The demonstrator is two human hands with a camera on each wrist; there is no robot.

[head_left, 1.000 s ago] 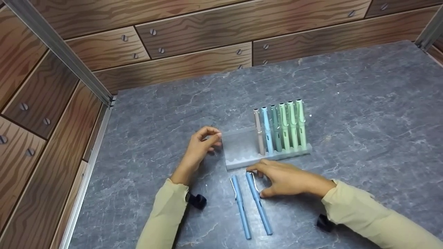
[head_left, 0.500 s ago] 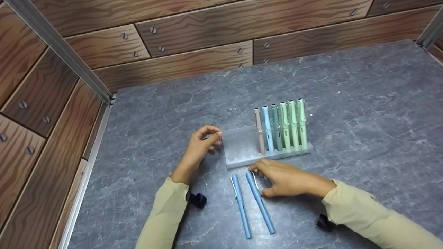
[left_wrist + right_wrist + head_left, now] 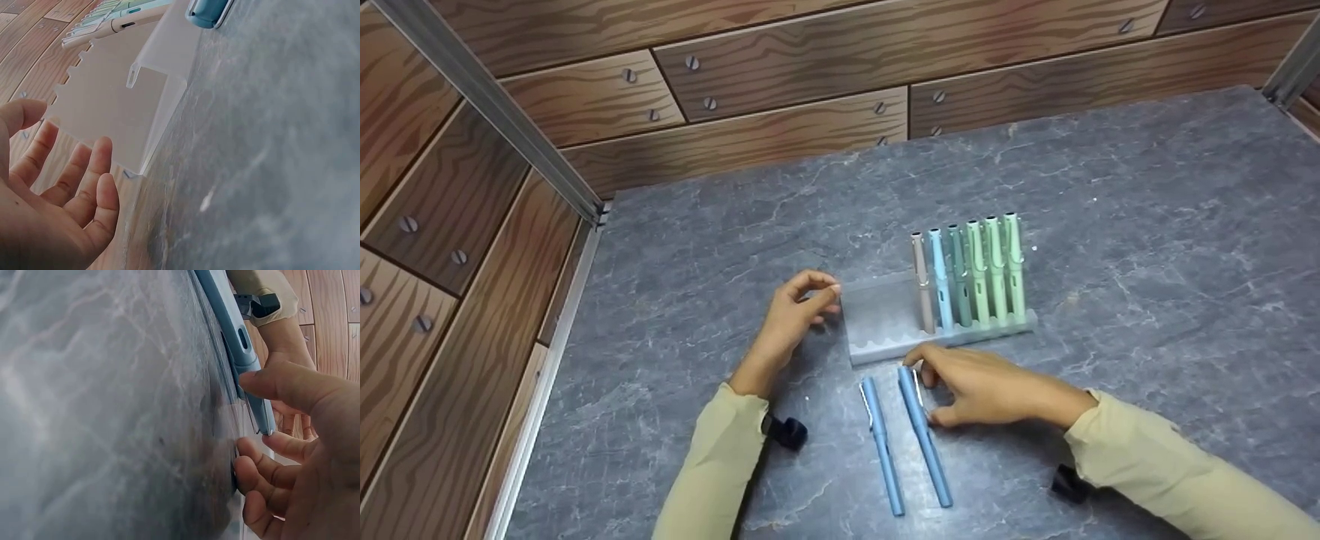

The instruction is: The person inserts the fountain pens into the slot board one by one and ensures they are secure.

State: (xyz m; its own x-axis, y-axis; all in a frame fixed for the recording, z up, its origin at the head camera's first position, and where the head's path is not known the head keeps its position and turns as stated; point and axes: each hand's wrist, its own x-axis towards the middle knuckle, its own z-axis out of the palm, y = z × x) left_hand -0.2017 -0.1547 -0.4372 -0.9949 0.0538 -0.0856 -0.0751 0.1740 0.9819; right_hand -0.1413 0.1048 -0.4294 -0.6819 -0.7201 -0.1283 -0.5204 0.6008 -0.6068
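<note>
A clear pen rack (image 3: 877, 315) stands on the table, its left part bare. My left hand (image 3: 791, 319) pinches the rack's upper left corner between thumb and index finger; in the left wrist view its other fingers (image 3: 101, 154) are loosely bent. Two blue capped pens lie in front of the rack. My right hand (image 3: 982, 386) holds the right blue pen (image 3: 924, 439), thumb on its side and index finger at the cap end, as the right wrist view shows. The left blue pen (image 3: 881, 446) lies untouched beside it.
Several pens stand leaning in the rack's right part: a brown pen (image 3: 924, 292), a light blue pen (image 3: 940, 281), a dark green pen (image 3: 958, 277) and light green pens (image 3: 996, 270). Wood-patterned walls (image 3: 780, 75) border the grey marbled table (image 3: 1147, 262).
The right blue pen's cap end has shifted slightly right and toward the rack, with my right hand moving along. My left hand and the rack stay put.
</note>
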